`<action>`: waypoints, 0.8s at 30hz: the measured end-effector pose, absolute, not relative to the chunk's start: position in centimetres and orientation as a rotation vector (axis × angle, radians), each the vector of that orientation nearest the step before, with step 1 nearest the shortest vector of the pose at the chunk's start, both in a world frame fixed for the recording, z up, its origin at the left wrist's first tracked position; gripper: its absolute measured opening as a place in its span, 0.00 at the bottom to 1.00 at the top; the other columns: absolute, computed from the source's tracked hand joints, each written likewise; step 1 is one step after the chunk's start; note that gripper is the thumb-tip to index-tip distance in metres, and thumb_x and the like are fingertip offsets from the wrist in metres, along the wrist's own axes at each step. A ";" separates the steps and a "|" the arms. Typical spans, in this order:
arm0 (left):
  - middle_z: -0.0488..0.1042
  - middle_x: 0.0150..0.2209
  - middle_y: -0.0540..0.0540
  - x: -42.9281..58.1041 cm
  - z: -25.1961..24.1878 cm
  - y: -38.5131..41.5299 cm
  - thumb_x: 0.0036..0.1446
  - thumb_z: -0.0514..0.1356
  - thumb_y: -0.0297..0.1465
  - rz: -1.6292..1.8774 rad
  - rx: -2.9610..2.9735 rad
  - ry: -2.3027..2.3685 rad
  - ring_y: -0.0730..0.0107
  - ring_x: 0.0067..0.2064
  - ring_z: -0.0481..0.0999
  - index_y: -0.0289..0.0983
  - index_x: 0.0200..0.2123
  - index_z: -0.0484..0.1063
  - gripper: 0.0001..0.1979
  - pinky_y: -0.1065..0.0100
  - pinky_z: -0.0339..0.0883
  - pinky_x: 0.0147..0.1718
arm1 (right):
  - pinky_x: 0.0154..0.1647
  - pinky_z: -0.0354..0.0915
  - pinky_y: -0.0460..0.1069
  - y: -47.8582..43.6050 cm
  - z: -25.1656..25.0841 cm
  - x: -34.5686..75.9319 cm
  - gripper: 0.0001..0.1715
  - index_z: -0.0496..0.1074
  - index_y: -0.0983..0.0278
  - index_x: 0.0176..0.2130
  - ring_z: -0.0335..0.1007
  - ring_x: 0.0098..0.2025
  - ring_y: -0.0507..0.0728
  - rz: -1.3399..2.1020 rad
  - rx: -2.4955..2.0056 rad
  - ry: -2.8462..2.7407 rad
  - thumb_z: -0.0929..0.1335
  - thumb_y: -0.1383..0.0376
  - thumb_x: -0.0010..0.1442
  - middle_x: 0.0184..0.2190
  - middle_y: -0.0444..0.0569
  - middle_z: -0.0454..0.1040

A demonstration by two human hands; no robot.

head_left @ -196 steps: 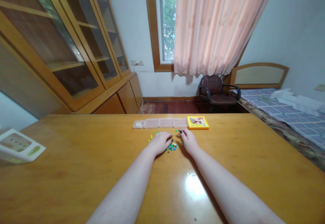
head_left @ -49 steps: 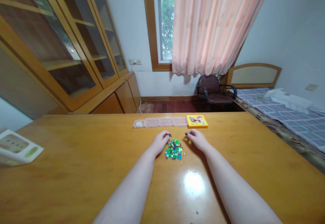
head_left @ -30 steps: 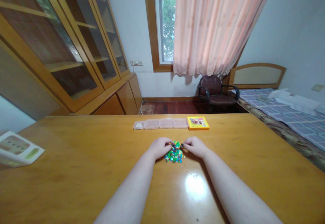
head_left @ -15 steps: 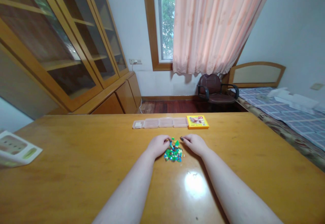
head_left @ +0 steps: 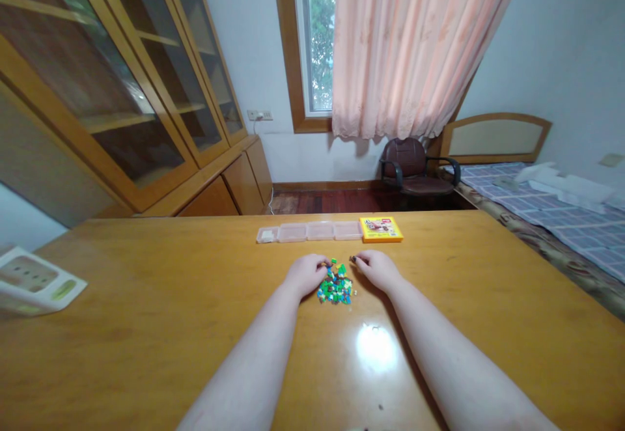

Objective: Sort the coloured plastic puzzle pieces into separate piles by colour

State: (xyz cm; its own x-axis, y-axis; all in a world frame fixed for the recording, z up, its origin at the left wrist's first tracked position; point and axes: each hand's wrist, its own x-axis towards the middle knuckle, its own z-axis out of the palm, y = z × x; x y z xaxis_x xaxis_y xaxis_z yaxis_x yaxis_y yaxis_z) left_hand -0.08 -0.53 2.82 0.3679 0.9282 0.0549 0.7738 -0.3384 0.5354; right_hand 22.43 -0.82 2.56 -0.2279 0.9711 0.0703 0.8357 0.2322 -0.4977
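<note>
A small pile of multicoloured plastic bricks [head_left: 335, 286], mostly green, blue and yellow, lies loosely heaped on the desk [head_left: 146, 346], straight ahead of the person and between the two hands. The left hand [head_left: 305, 275] rests palm down at the pile's 9 o'clock, its fingertips curled in and drawn together at the pile's upper edge. The right hand [head_left: 379, 271] sits at about 2 o'clock in the same curled pose, fingertips just beside the top of the pile. Whether either hand pinches a brick is too small to tell. At 12 o'clock, near the desk's far edge, lies a clear plastic compartment box [head_left: 306, 232], and a yellow cardboard box [head_left: 381, 229] lies end to end with it at about 1 o'clock. A white and green box [head_left: 34, 281] sits at the desk's edge, well apart at 9 o'clock. Beyond the desk, a glass-fronted wooden cabinet [head_left: 112, 79] stands at 10 o'clock, a leather armchair [head_left: 415, 167] at 1 o'clock, and a bed [head_left: 551, 222] with a checked cover at 2 o'clock.
</note>
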 end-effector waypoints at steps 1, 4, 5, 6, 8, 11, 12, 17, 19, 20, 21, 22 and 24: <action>0.78 0.43 0.49 -0.1 2.8 -0.5 0.53 0.53 0.29 0.481 2.211 1.471 0.66 0.45 0.74 0.43 0.41 0.76 0.16 0.69 0.64 0.46 | 0.35 0.59 0.46 -0.8 2.5 22.4 0.20 0.77 0.60 0.38 0.72 0.38 0.56 0.526 -1.662 -2.153 0.59 0.56 0.62 0.37 0.50 0.78; 0.77 0.45 0.50 0.0 2.9 -0.5 0.53 0.53 0.28 0.457 2.202 1.464 0.66 0.47 0.73 0.43 0.43 0.76 0.17 0.69 0.64 0.47 | 0.43 0.61 0.47 -0.7 2.3 22.3 0.19 0.75 0.58 0.45 0.71 0.45 0.57 0.568 -1.635 -2.171 0.60 0.58 0.60 0.44 0.47 0.77; 0.77 0.45 0.50 0.0 2.9 -0.5 0.53 0.53 0.28 0.465 2.199 1.470 0.66 0.47 0.73 0.43 0.44 0.76 0.17 0.69 0.64 0.47 | 0.45 0.61 0.47 -0.7 2.2 22.2 0.19 0.75 0.58 0.46 0.71 0.46 0.57 0.572 -1.632 -2.172 0.61 0.58 0.60 0.45 0.47 0.76; 0.77 0.45 0.50 0.0 3.0 -0.5 0.52 0.53 0.27 0.477 2.194 1.480 0.66 0.47 0.74 0.43 0.44 0.75 0.18 0.69 0.64 0.47 | 0.46 0.61 0.47 -0.7 2.2 22.2 0.20 0.75 0.58 0.46 0.70 0.47 0.57 0.572 -1.634 -2.169 0.61 0.59 0.60 0.46 0.47 0.76; 0.77 0.45 0.50 0.1 3.0 -0.5 0.52 0.52 0.27 0.499 2.190 1.493 0.67 0.46 0.74 0.43 0.44 0.75 0.18 0.69 0.65 0.46 | 0.47 0.62 0.48 -0.7 2.2 22.2 0.19 0.75 0.59 0.46 0.70 0.47 0.57 0.566 -1.650 -2.154 0.61 0.59 0.60 0.46 0.48 0.76; 0.77 0.45 0.50 0.2 3.1 -0.6 0.53 0.52 0.27 0.500 2.203 1.490 0.66 0.46 0.74 0.43 0.44 0.75 0.18 0.69 0.64 0.46 | 0.47 0.62 0.49 -0.6 2.2 22.1 0.19 0.75 0.60 0.45 0.70 0.47 0.57 0.553 -1.649 -2.141 0.61 0.60 0.60 0.45 0.49 0.76; 0.77 0.45 0.49 0.2 3.1 -0.6 0.53 0.53 0.27 0.496 2.215 1.482 0.66 0.47 0.73 0.43 0.44 0.75 0.18 0.69 0.64 0.47 | 0.48 0.62 0.49 -0.6 2.2 22.0 0.18 0.75 0.60 0.45 0.70 0.47 0.58 0.553 -1.635 -2.142 0.61 0.60 0.60 0.45 0.49 0.76; 0.77 0.45 0.49 0.2 3.2 -0.6 0.54 0.53 0.29 0.421 2.268 1.480 0.65 0.47 0.73 0.43 0.44 0.76 0.17 0.67 0.63 0.48 | 0.49 0.62 0.49 -0.5 2.0 22.0 0.18 0.75 0.62 0.45 0.70 0.47 0.57 0.561 -1.557 -2.153 0.61 0.63 0.60 0.45 0.50 0.76; 0.77 0.45 0.48 0.2 3.2 -0.6 0.55 0.52 0.30 0.399 2.268 1.514 0.65 0.47 0.74 0.43 0.44 0.76 0.17 0.67 0.63 0.48 | 0.49 0.61 0.49 -0.5 2.0 22.0 0.18 0.75 0.62 0.45 0.70 0.46 0.56 0.551 -1.550 -2.153 0.61 0.63 0.60 0.44 0.50 0.76; 0.77 0.45 0.48 0.2 3.2 -0.5 0.55 0.52 0.30 0.397 2.265 1.538 0.64 0.47 0.73 0.43 0.45 0.76 0.17 0.66 0.64 0.48 | 0.49 0.61 0.49 -0.5 2.0 22.0 0.18 0.75 0.62 0.45 0.70 0.46 0.56 0.539 -1.548 -2.153 0.61 0.63 0.60 0.44 0.50 0.76; 0.76 0.46 0.47 0.2 3.1 -0.5 0.55 0.52 0.30 0.395 2.257 1.565 0.63 0.48 0.73 0.43 0.46 0.75 0.17 0.66 0.63 0.48 | 0.48 0.61 0.48 -0.5 2.0 22.1 0.17 0.75 0.62 0.45 0.70 0.46 0.56 0.526 -1.545 -2.155 0.61 0.63 0.60 0.44 0.50 0.76; 0.76 0.47 0.47 0.1 3.1 -0.4 0.55 0.52 0.31 0.393 2.246 1.592 0.63 0.49 0.73 0.42 0.47 0.75 0.18 0.65 0.63 0.49 | 0.48 0.61 0.48 -0.5 2.0 22.1 0.17 0.75 0.62 0.44 0.70 0.46 0.56 0.513 -1.542 -2.159 0.61 0.63 0.60 0.43 0.51 0.76; 0.75 0.49 0.46 0.2 3.1 -0.3 0.56 0.52 0.30 0.387 2.222 1.637 0.62 0.51 0.72 0.42 0.49 0.73 0.19 0.64 0.62 0.50 | 0.47 0.60 0.47 -0.5 2.1 22.0 0.17 0.76 0.62 0.44 0.70 0.44 0.56 0.484 -1.540 -2.173 0.61 0.63 0.61 0.42 0.51 0.76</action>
